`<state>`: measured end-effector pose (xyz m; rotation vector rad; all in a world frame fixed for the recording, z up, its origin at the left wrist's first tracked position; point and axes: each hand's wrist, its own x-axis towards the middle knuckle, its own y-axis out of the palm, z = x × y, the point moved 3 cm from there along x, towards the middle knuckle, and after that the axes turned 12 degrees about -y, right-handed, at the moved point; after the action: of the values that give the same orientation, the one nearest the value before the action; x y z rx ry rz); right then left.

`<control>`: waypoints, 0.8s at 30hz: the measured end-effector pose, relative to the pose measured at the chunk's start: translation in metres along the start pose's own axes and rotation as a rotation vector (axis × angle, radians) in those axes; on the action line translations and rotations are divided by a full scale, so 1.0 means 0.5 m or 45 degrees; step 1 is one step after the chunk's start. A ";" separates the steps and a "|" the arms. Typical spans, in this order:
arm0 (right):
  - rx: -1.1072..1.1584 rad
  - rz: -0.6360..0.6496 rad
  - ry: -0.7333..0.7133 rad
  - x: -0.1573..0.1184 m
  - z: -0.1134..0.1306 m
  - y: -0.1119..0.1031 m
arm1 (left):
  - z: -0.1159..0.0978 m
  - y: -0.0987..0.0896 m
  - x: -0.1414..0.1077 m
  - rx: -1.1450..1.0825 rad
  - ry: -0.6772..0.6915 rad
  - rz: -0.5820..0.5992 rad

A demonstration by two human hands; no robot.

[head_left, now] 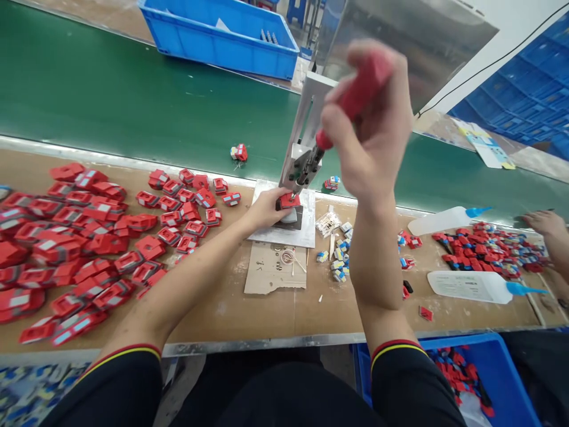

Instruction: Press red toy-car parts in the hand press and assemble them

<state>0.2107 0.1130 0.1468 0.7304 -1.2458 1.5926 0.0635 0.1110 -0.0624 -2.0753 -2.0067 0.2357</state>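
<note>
A toggle press with a slotted metal upright (306, 110) stands on a pale base plate (308, 234). My right hand (377, 142) is wrapped round its red lever handle (365, 86), raised and slightly blurred. Under the press tip, my left hand (267, 209) pinches a small red plastic piece (291, 200) at its left side. The piece sits on a dark fixture (293, 219), and the tip appears to meet its top. Just in front, a torn cardboard sheet (262, 276) carries a small round container (288, 257) and cotton swabs.
Many red-and-grey plastic pieces (89, 237) cover the bench's left. White-blue-yellow pieces (340, 261) and two squeeze bottles (469, 286) lie to the right. Behind runs a green belt (111, 89) with a blue crate (222, 41) beyond it. Another person's hand (546, 224) shows far right.
</note>
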 end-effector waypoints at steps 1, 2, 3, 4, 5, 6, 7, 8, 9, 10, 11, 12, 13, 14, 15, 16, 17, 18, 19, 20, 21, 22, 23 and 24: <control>0.001 0.035 -0.046 -0.025 0.019 0.000 | 0.000 0.000 -0.001 0.011 0.014 0.007; -0.013 0.080 -0.101 -0.053 0.036 -0.001 | 0.000 0.000 -0.003 0.027 0.031 0.021; -0.033 0.151 -0.119 -0.081 0.049 -0.001 | -0.002 0.000 -0.004 0.044 0.050 0.038; -0.045 0.232 -0.115 -0.110 0.058 0.000 | -0.003 0.000 -0.005 0.058 0.066 0.051; -0.053 0.312 -0.079 -0.137 0.061 0.002 | -0.005 0.000 -0.007 0.071 0.078 0.061; -0.049 0.386 -0.024 -0.163 0.060 0.006 | -0.006 0.000 -0.008 0.082 0.086 0.066; -0.036 0.443 0.029 -0.187 0.056 0.010 | -0.006 0.000 -0.008 0.089 0.089 0.067; -0.020 0.483 0.081 -0.211 0.050 0.014 | -0.007 0.000 -0.009 0.097 0.093 0.069; -0.006 0.506 0.125 -0.232 0.045 0.018 | -0.006 0.001 -0.009 0.108 0.100 0.073; 0.006 0.509 0.157 -0.251 0.041 0.022 | -0.006 0.002 -0.009 0.118 0.109 0.074; 0.012 0.486 0.189 -0.269 0.038 0.026 | -0.005 0.003 -0.009 0.125 0.116 0.071; 0.014 0.431 0.232 -0.284 0.037 0.030 | -0.004 0.004 -0.010 0.128 0.121 0.064; 0.015 0.336 0.293 -0.297 0.037 0.032 | -0.003 0.005 -0.010 0.134 0.123 0.056; 0.033 0.215 0.372 -0.307 0.038 0.034 | -0.002 0.006 -0.010 0.142 0.123 0.047; 0.081 0.094 0.469 -0.316 0.039 0.037 | -0.001 0.007 -0.011 0.150 0.120 0.034; 0.169 0.004 0.582 -0.322 0.041 0.043 | -0.001 0.008 -0.013 0.153 0.118 0.023; 0.292 -0.035 0.704 -0.326 0.042 0.051 | -0.001 0.010 -0.014 0.152 0.117 0.013; 0.440 -0.019 0.823 -0.327 0.043 0.060 | -0.001 0.011 -0.016 0.143 0.118 0.004; 0.586 0.038 0.929 -0.326 0.045 0.070 | -0.001 0.012 -0.018 0.126 0.119 -0.008; 0.704 0.111 1.016 -0.325 0.046 0.077 | -0.001 0.012 -0.019 0.107 0.120 -0.021; 0.783 0.173 1.078 -0.323 0.046 0.082 | -0.001 0.013 -0.020 0.095 0.120 -0.031; 0.821 0.215 1.113 -0.322 0.045 0.085 | 0.000 0.013 -0.021 0.099 0.121 -0.037; 0.825 0.237 1.125 -0.321 0.041 0.086 | 0.001 0.013 -0.022 0.116 0.121 -0.038; 0.801 0.245 1.122 -0.322 0.035 0.088 | 0.001 0.014 -0.022 0.143 0.120 -0.031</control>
<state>0.2277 0.0443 -0.0056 0.1897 -0.1662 2.1476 0.0695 0.1000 -0.0654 -1.9558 -1.9173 0.2362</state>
